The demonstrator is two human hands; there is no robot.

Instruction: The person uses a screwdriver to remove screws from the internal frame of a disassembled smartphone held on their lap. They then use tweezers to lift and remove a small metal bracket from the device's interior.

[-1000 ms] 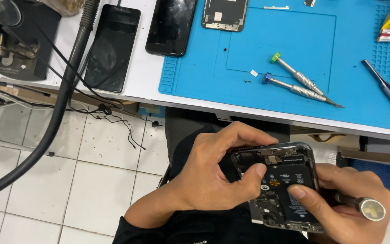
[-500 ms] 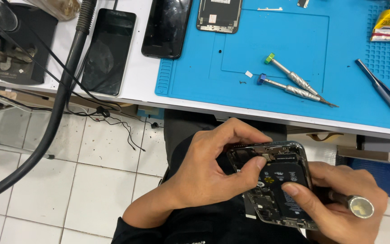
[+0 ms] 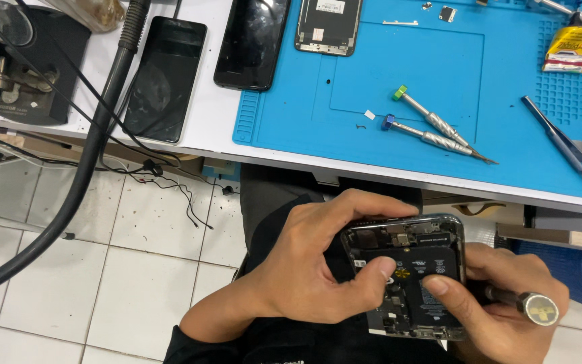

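An opened phone body (image 3: pixel 409 273) with its black battery and circuit boards showing sits in my lap, below the table edge. My left hand (image 3: pixel 318 263) wraps over its left side, fingers curled on the top rim and thumb pressing on the battery. My right hand (image 3: pixel 500 296) cradles the right side, thumb resting on the battery, and also holds a screwdriver (image 3: pixel 530 305) with a yellow-marked cap end.
On the blue work mat (image 3: pixel 439 61) lie two small screwdrivers (image 3: pixel 432 125), tweezers (image 3: pixel 564 145), a yellow glue tube (image 3: pixel 567 47) and a detached screen (image 3: pixel 328 23). Two dark phones (image 3: pixel 163 77) rest on the white table. A thick black hose (image 3: pixel 75 182) hangs at left over tiled floor.
The view has shifted slightly. My left thumb has slid a little across the battery; both hands still hold the phone body in the same place.
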